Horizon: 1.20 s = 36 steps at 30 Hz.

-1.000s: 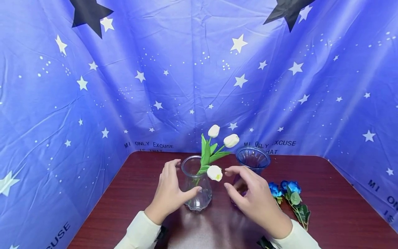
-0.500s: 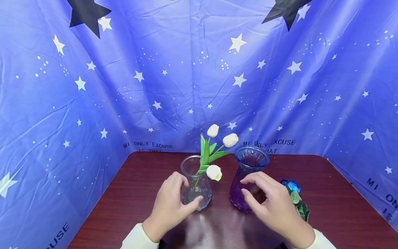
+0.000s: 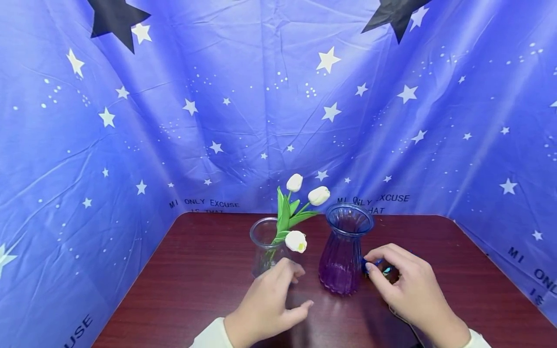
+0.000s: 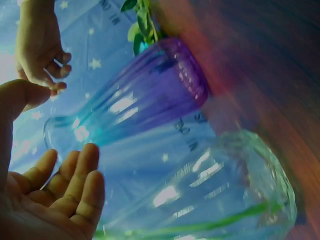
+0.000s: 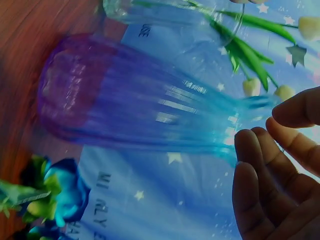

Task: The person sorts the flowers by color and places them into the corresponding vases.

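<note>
A clear glass vase (image 3: 263,256) stands with white tulips (image 3: 296,241) leaning in it to the right. Beside it, a blue-and-purple ribbed vase (image 3: 341,266) stands upright. My left hand (image 3: 267,304) hovers in front of the clear vase, fingers loosely bent and holding nothing; in the left wrist view that hand (image 4: 60,195) has both vases beyond its fingers. My right hand (image 3: 411,290) is just right of the purple vase, thumb and index finger apart, partly covering the blue flowers. The right wrist view shows the blue flowers (image 5: 67,192) lying beside the purple vase.
The dark red wooden table (image 3: 191,270) has its back edge against a blue curtain (image 3: 243,159) printed with stars. Curtain also hangs along both sides of the table.
My left hand has moved right and toward me, away from the clear vase's side. My right hand has moved right, past the purple vase and over the blue flowers.
</note>
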Available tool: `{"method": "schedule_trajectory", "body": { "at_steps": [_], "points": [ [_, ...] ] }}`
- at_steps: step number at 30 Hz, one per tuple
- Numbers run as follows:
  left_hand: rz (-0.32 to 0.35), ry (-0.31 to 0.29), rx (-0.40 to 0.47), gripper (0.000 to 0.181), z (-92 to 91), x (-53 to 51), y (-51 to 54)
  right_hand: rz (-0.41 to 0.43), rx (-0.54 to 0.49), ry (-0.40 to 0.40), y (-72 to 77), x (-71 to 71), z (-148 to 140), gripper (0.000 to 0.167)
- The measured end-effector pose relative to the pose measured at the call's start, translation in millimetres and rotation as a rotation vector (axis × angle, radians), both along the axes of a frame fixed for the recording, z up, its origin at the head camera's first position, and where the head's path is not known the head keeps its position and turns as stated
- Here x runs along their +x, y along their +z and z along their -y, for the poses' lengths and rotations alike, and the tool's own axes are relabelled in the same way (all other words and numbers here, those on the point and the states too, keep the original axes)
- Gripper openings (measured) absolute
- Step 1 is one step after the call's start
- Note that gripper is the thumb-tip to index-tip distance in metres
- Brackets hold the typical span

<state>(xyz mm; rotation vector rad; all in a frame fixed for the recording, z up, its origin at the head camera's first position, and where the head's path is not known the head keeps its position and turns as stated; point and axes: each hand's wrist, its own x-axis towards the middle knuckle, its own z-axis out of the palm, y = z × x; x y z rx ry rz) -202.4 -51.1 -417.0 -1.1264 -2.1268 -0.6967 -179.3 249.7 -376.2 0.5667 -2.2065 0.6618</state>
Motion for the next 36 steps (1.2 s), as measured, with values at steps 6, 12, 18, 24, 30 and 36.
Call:
{"method": "schedule_trajectory", "body": {
  "at_steps": [6,12,18,24,30,36],
  "points": [
    [0.050,0.021,-0.092,0.066,-18.3,-4.2,-3.2,0.046,0.007,-0.095,-10.7,-3.8,-16,0.037],
    [0.147,0.069,-0.049,0.074,-35.3,-13.8,-5.7,0.233,0.052,-0.220,-23.9,-11.0,-30,0.023],
    [0.307,0.084,-0.046,0.075,-47.7,-23.4,-5.3,0.379,0.075,-0.283,-34.6,-20.1,-40,0.012],
    [0.292,0.060,-0.012,0.077,-55.9,-32.3,-6.2,0.495,0.081,-0.320,-41.3,-23.6,-44,0.013],
    [0.269,0.002,0.036,0.073,-64.9,-41.1,-11.6,0.595,0.074,-0.342,-45.3,-27.4,-47,0.022],
    [0.207,0.003,0.078,0.078,-76.0,-48.2,-15.8,0.625,0.101,-0.364,-53.1,-29.3,-52,0.025]
  ]
}}
